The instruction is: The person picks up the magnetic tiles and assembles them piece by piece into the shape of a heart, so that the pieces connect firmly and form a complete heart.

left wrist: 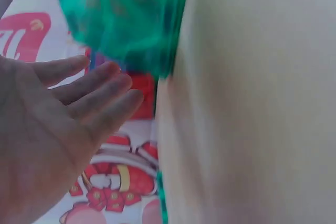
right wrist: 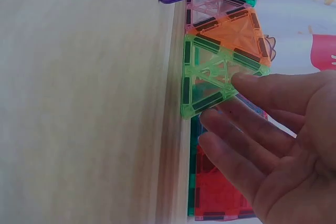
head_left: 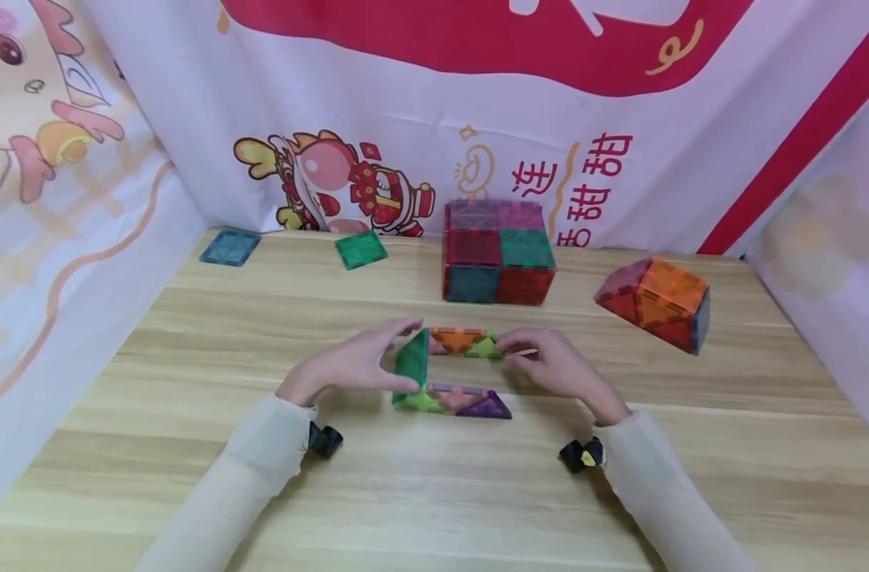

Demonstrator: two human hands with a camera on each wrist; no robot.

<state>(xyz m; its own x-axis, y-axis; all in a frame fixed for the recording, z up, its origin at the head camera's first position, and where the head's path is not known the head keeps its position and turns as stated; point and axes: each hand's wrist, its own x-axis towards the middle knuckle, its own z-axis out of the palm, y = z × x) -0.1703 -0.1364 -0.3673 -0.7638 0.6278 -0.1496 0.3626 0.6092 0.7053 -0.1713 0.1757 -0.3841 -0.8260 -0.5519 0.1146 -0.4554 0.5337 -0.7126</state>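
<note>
My left hand (head_left: 356, 361) is spread beside an upright green square magnetic tile (head_left: 411, 357), thumb and fingers near its two ends. In the left wrist view its fingers (left wrist: 100, 95) are extended, with the green tile beyond their tips. Two rows of standing triangle tiles run rightward from the green tile. The back row has pink, orange (head_left: 457, 340) and light green pieces; the front row has light green, pink and purple (head_left: 486, 405) ones. My right hand (head_left: 549, 361) pinches the light green triangle tile (right wrist: 207, 72) at the back row's end, thumb in front and fingers behind.
Behind the hands stands a box of coloured tiles (head_left: 499, 254). A smaller orange and red tile shape (head_left: 659, 302) sits at the right. Flat blue (head_left: 230, 247) and green (head_left: 361, 249) squares lie at the back left. Printed cloth (head_left: 406, 95) walls surround the wooden table (head_left: 434, 492).
</note>
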